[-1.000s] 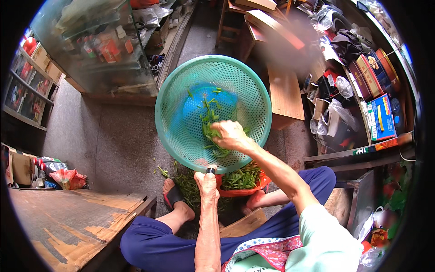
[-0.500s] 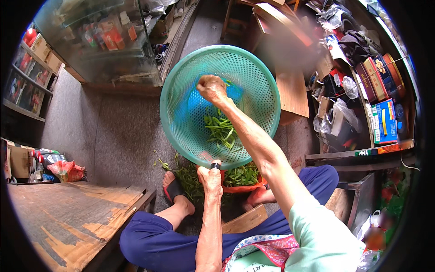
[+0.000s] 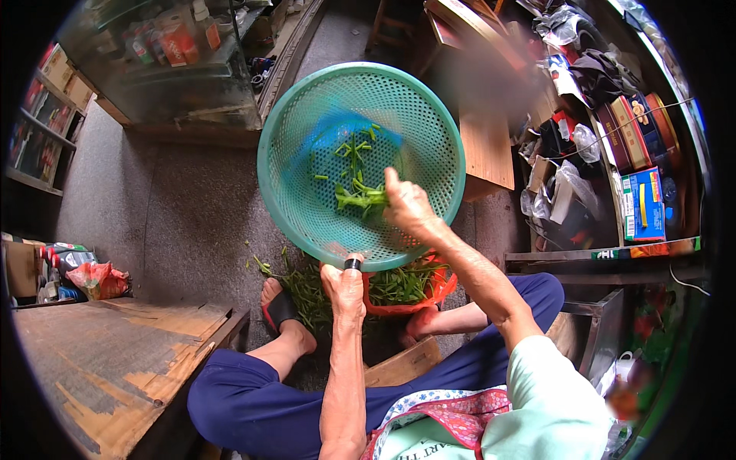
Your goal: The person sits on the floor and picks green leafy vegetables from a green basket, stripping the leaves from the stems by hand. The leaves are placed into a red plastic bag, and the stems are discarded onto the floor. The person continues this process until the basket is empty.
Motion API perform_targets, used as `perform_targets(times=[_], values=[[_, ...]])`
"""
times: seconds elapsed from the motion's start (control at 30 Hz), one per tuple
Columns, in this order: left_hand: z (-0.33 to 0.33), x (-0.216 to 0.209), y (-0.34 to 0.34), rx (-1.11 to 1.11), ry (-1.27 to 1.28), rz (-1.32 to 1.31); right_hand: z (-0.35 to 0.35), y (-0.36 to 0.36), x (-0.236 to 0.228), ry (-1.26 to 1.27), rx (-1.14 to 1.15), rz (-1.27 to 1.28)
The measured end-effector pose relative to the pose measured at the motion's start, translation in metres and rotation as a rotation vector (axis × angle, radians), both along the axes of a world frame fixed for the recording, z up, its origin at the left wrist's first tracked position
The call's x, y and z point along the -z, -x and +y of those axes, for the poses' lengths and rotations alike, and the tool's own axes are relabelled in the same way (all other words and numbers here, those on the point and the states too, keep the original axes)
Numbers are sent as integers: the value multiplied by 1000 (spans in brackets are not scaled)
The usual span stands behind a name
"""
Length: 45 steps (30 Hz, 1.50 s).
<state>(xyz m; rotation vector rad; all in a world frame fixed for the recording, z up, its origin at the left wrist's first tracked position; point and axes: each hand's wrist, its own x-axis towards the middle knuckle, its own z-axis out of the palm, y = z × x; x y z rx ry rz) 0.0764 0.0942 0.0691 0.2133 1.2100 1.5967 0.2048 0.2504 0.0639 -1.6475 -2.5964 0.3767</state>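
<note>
The left hand (image 3: 346, 282) is gripping the near rim of the teal basket (image 3: 303, 184), tilting it up over the floor. The right hand (image 3: 408, 205) is reaching inside, fingers pinched on a clump of cut green stems (image 3: 359, 196) lying at the basket's middle. Sorting the greens looks to be the step in hand; more greens (image 3: 402, 284) are waiting below in a red bag (image 3: 441, 285). Next calls for a steady rim.

Bare forearms, both hands uncovered. Black band (image 3: 352, 264) around the left thumb, at the tip of the left hand (image 3: 345, 287). Pale mint short-sleeved top (image 3: 552, 406) behind the right hand (image 3: 409, 207). Floral red-and-blue apron (image 3: 452, 418) below. Dark blue trousers (image 3: 253, 406). Red-and-black sandal (image 3: 277, 308) left of the left hand.
</note>
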Motion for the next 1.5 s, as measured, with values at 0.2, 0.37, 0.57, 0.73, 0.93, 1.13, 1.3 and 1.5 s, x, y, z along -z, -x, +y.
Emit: perform_targets(times=[0.2, 0.37, 0.57, 0.73, 0.93, 1.13, 1.3, 1.5], values=[[0, 0, 4, 33, 4, -47, 27, -32, -59, 474, 279, 596], [0, 1, 3, 23, -43, -68, 25, -43, -57, 587, 267, 939], [-2, 9, 3, 41, -50, -50, 28, -31, -62, 674, 238, 907], [-3, 9, 3, 67, -53, -55, 40, -36, -57, 458, 147, 507], [-4, 17, 5, 83, -29, -10, 39, -16, -62, 89, 259, 32], [-2, 11, 2, 36, -34, -45, 36, 24, -17, 76, 359, 86], [-1, 7, 4, 72, 38, -88, 25, 55, 19, -196, 150, -24], [-4, 24, 2, 25, 0, -29, 48, 27, -11, -116, 313, 434]])
